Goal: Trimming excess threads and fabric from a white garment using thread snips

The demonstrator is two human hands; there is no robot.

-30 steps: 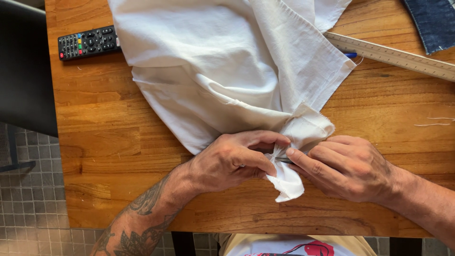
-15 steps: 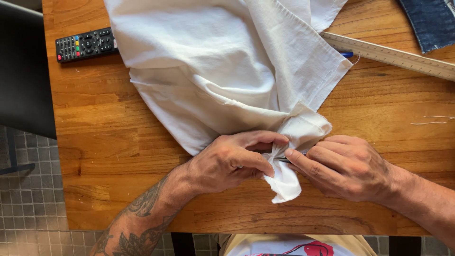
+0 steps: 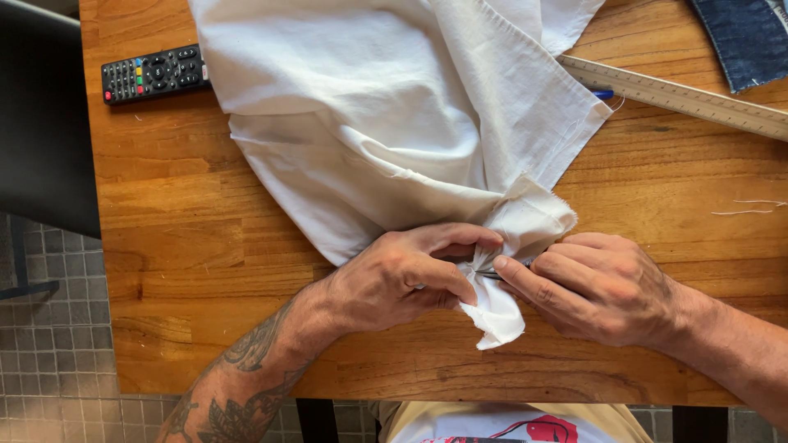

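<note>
My left hand (image 3: 402,279) pinches a corner of the white cloth (image 3: 394,123) on the tabletop (image 3: 197,246); my right hand (image 3: 599,287) pinches a thin dark tool (image 3: 492,275) against it; remote (image 3: 152,74), ruler (image 3: 681,97) behind.

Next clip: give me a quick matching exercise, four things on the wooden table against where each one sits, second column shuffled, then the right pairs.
Things:
1. remote control
2. ruler
3. denim piece
4. white cloth

Places:
A. top right corner of the view
B. spread over the table's middle, one corner pinched between the left hand and the right hand
C. far left of the table, beside the cloth
D. slanting along the right side, one end under the cloth

Pairs: 1-C, 2-D, 3-A, 4-B
</note>
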